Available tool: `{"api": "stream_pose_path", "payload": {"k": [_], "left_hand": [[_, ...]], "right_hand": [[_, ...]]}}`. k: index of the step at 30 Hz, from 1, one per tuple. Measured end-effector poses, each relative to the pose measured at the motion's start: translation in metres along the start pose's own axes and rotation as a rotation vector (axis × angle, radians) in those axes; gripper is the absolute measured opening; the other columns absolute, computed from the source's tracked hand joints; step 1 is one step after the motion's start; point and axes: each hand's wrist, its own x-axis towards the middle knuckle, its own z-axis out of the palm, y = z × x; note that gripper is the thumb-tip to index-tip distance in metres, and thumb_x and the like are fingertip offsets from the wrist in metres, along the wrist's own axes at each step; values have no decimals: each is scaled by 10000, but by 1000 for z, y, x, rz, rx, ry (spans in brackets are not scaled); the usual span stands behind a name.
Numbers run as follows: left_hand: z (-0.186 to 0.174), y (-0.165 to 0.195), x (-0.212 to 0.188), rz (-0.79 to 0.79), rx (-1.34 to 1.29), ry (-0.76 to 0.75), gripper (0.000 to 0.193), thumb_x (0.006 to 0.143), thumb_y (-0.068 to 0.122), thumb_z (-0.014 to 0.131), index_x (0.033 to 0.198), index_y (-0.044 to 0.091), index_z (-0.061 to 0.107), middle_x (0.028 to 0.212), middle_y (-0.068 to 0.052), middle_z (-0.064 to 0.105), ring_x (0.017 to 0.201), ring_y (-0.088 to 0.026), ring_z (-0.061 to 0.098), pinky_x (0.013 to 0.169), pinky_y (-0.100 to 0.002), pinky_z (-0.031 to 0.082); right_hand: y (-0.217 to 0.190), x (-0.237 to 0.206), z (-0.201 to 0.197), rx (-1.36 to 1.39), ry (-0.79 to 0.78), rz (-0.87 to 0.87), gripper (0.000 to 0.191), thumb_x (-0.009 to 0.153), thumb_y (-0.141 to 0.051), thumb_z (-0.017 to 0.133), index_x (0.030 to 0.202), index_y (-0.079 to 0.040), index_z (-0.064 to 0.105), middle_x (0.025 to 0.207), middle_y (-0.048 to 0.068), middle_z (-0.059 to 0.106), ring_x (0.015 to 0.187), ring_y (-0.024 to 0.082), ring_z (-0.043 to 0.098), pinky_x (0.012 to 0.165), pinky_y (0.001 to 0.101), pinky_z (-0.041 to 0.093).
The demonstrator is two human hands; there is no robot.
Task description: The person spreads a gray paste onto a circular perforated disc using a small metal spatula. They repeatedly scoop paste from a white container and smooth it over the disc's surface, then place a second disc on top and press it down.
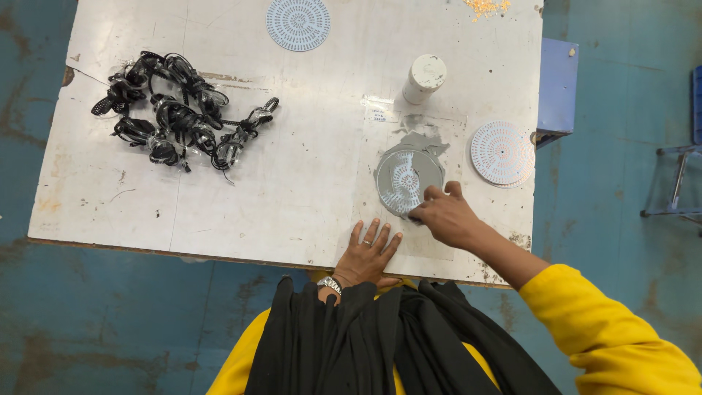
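Two bare hands work at the near edge of a worn white table (292, 183), seen from above. A grey-smeared perforated disc (406, 178) lies flat just beyond the right hand (446, 218), slightly to its left. Being round, the disc has no long axis. The right hand is much the nearer: its fingertips (423, 213) are bunched together and touch the disc's near rim, though whether they pinch anything cannot be told. The left hand (368, 256) rests flat, fingers spread, holding nothing, close beside the disc's near edge. A white cylindrical container (424, 78) stands farther back.
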Motion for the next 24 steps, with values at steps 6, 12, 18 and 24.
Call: {"api": "stream_pose_path", "payload": {"k": [6, 12, 18, 24], "left_hand": [[5, -1, -1, -1, -14, 23, 1078, 738, 759, 679, 1535, 90, 398, 1499, -225, 426, 1448, -446, 309, 1167, -670, 189], [10, -1, -1, -10, -27, 53, 1071, 736, 759, 694, 1532, 98, 419, 1511, -221, 435, 1453, -438, 321, 1182, -657, 194], [11, -1, -1, -17, -50, 79, 1060, 730, 752, 702, 1521, 98, 438, 1508, -222, 441, 1456, -444, 320, 1185, -656, 196], [12, -1, -3, 2, -34, 89, 1052, 732, 746, 707, 1514, 90, 453, 1484, -221, 462, 1440, -453, 336, 1170, -658, 207]], "right_hand": [[15, 42, -35, 59, 285, 136, 395, 923, -91, 564, 1190, -295, 771, 1064, 28, 762, 1238, 225, 542, 980, 515, 273], [6, 39, -12, 6, 241, 115, 414, 888, -82, 557, 1190, -273, 766, 1083, 39, 753, 1246, 208, 560, 986, 504, 287], [-24, 16, 34, -214, 408, 92, 437, 871, -130, 572, 1295, -162, 673, 1289, 21, 715, 1290, 208, 540, 993, 513, 308], [-7, 11, 25, 101, 321, 265, 411, 938, -139, 562, 1312, -278, 660, 1269, -28, 704, 1416, 236, 454, 1024, 569, 247]]}}
